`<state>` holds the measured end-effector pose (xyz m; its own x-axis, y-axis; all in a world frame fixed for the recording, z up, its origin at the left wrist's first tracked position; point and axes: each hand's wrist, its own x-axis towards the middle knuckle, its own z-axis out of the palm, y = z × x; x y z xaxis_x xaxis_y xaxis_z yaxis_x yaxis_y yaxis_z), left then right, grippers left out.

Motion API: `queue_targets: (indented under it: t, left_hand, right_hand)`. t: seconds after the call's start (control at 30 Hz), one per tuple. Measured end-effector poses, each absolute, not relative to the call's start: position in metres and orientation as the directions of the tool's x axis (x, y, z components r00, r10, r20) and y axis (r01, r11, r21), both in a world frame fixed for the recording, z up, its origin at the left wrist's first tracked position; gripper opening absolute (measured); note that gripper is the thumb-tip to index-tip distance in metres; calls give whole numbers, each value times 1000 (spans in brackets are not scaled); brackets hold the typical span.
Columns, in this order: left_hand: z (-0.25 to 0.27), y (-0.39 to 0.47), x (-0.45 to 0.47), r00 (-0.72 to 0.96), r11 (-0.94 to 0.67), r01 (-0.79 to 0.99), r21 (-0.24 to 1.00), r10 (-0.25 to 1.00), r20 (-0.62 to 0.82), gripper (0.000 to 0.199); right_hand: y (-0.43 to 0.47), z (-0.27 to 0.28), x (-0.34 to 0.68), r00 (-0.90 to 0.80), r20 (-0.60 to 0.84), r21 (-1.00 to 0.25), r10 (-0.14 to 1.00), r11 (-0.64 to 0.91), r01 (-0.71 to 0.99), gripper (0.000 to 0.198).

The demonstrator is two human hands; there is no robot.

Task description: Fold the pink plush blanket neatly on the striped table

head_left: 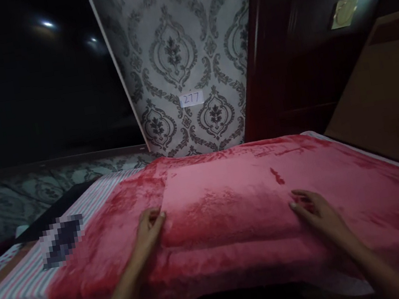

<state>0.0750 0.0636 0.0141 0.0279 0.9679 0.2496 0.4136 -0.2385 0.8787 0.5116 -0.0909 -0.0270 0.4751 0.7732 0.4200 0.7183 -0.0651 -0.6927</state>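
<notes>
A folded piece of red plush cloth (217, 212) lies in the middle of a larger spread of the same pinkish-red fabric (344, 182). My left hand (152, 228) is at its left edge, thumb and fingers curled together on the cloth. At the right edge, my right hand (313, 210) has its fingers bent in a similar pinch, with the thumb lowest. The fingertips partly hide what each hand grips. A thick rounded fold runs along the near side of the cloth, between both wrists.
Under the red fabric, a striped sheet (20, 284) shows at the left, with a blurred dark patch on it. Behind stand a large black screen (37, 84), patterned wallpaper (169, 33) with a paper marked 277 (191, 98), and a dark red panel (292, 64). A brown board (391, 94) leans at the right.
</notes>
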Motion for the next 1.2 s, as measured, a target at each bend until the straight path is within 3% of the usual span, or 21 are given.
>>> queue_targets:
  t: [0.07,0.1,0.17,0.23,0.33,0.43,0.63,0.8,0.93,1.2]
  left_hand:
    - [20,71,88,137,-456,594,662,869,475,63]
    - [25,76,98,274,-541,632,555,826,493,64]
    - [38,88,127,549,-657,632,411,754,361,67]
    - [51,104,159,681,-695,639,331,711,177,69]
    - [63,134,199,708,-690,693,209,706,-20,73]
    - [55,159,215,665,-656,746,116,744,-68,72]
    - [20,187,210,613,-614,787,62,789,35,73]
    - [15,217,203,505,-505,861,54,863,17,73]
    - [16,232,195,412,-409,907,101,911,-6,69]
    - [16,232,191,380,-377,921,101,925,-7,67]
  right_hand:
    - [-71,-24,504,359,587,-545,726,26,838,60]
    - [-58,-18,496,267,613,-467,743,68,882,61]
    - [-28,0,471,100,550,-349,829,119,930,65]
    - [7,23,446,19,397,-261,918,93,961,67]
    - [55,46,427,36,192,-139,981,-9,990,65]
    - [84,41,437,115,118,-63,986,-108,992,61]
    - [97,-1,466,207,139,-97,968,-195,976,59]
    - [100,-2,468,208,129,-115,970,-194,974,60]
    - [103,2,477,297,96,-133,950,-283,950,58]
    - [103,2,490,397,48,-233,917,-376,897,60]
